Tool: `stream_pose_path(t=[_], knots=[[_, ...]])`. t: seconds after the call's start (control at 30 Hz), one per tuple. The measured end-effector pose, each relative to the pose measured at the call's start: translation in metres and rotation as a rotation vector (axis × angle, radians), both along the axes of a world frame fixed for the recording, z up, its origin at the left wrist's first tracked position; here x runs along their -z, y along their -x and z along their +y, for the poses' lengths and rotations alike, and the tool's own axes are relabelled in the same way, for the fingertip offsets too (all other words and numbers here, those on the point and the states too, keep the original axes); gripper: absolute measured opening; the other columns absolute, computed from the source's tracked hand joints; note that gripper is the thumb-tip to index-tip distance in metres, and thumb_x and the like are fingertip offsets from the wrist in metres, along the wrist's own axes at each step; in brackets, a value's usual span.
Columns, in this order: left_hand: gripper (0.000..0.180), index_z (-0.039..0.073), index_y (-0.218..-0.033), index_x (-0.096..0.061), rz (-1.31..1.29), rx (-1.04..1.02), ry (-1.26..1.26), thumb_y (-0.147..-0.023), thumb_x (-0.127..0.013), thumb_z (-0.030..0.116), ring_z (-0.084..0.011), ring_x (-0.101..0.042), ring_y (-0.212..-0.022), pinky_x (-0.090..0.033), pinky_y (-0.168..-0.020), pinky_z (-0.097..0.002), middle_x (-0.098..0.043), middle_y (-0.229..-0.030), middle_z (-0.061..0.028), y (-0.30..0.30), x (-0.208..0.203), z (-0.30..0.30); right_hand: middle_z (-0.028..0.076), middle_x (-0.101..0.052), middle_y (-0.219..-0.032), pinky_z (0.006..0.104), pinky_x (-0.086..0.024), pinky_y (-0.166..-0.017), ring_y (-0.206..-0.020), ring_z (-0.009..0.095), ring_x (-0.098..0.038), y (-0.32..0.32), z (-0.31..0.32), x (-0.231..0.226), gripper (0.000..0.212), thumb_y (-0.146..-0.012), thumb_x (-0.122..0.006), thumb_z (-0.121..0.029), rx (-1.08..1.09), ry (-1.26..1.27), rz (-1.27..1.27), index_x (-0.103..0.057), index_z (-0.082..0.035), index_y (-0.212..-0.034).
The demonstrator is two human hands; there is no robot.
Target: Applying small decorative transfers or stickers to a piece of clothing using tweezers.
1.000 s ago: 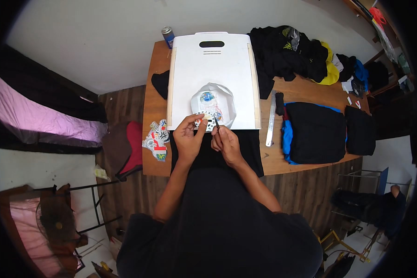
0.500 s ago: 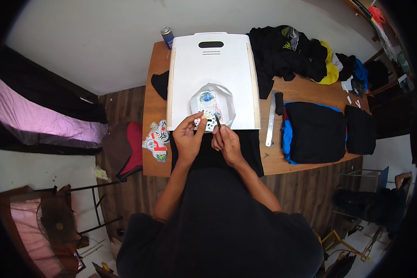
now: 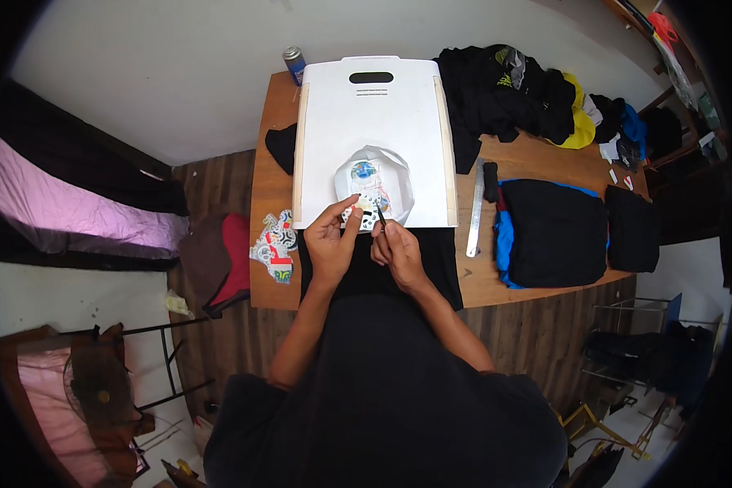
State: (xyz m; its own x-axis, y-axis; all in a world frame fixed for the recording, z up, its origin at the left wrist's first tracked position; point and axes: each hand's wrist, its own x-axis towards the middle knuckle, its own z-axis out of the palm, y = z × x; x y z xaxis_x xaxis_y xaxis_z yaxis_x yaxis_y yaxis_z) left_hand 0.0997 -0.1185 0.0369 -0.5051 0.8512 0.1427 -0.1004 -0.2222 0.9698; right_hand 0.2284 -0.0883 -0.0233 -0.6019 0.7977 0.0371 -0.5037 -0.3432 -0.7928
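Between the fingers and thumb of my left hand (image 3: 329, 246) is a small white printed sheet (image 3: 370, 218) with black and coloured patterns. My right hand (image 3: 400, 255) pinches a thin dark pointed tool (image 3: 381, 216), its tip against or just over the sheet; I cannot tell which. Both hands are at the near edge of a large white board (image 3: 374, 122) with a slot at its far end. Just beyond my fingers, a crumpled whitish round piece (image 3: 403, 180) lies on the board, with a blue and red printed picture (image 3: 364, 171) inside it.
Patterned scraps (image 3: 276, 248) lie left of the board. On the right are a metal ruler (image 3: 474, 220), folded black cloth (image 3: 553, 232) and heaped dark clothes (image 3: 504, 89). A spray can (image 3: 294, 65) stands at the far left corner. Another person (image 3: 667, 358) is at the right.
The tool in my right hand has shifted slightly left over the printed sheet. My left hand stays in place. The other person's raised arm has come down.
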Motion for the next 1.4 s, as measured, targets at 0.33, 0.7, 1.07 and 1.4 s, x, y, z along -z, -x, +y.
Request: stream_pose_path(t=[0.33, 0.7, 1.07, 1.4], knots=[[0.024, -0.009, -0.115, -0.066, 0.041, -0.049, -0.083, -0.091, -0.067, -0.007, -0.0134, -0.064, -0.1, -0.051, -0.09, -0.0253, -0.068, -0.107, -0.012, 0.006, 0.027, 0.001, -0.003, -0.032, -0.058, 0.0238, -0.031, -0.049, -0.049, 0.007, -0.03, 0.0, 0.0, -0.001, 0.036, -0.111, -0.036, -0.03, 0.008, -0.009, -0.016, -0.054, -0.001, -0.1], [0.025, -0.008, -0.116, -0.067, -0.06, -0.053, 0.022, -0.091, -0.068, -0.006, -0.0116, -0.065, -0.097, -0.052, -0.083, -0.0226, -0.067, -0.11, -0.0112, 0.001, 0.024, 0.0, -0.003, -0.032, -0.057, 0.024, -0.032, -0.05, -0.049, 0.007, -0.03, -0.006, 0.001, 0.006, 0.036, -0.111, -0.035, -0.03, 0.014, 0.006, -0.023, -0.054, -0.001, -0.099], [0.025, -0.008, -0.115, -0.068, -0.065, -0.063, 0.04, -0.09, -0.069, -0.006, -0.0123, -0.066, -0.095, -0.054, -0.08, -0.0221, -0.066, -0.112, -0.0122, -0.001, 0.035, -0.003, -0.003, -0.032, -0.057, 0.0245, -0.032, -0.05, -0.049, 0.008, -0.031, -0.007, -0.003, 0.016, 0.036, -0.111, -0.035, -0.029, 0.006, -0.016, 0.002, -0.053, 0.0, -0.101], [0.026, -0.007, -0.116, -0.068, -0.045, -0.048, 0.002, -0.09, -0.069, -0.007, -0.0119, -0.065, -0.095, -0.054, -0.079, -0.0218, -0.066, -0.111, -0.0117, 0.001, 0.036, 0.001, -0.003, -0.032, -0.057, 0.0243, -0.032, -0.05, -0.05, 0.008, -0.031, -0.005, 0.0, 0.014, 0.036, -0.111, -0.035, -0.03, 0.009, 0.008, 0.003, -0.053, 0.0, -0.102]])
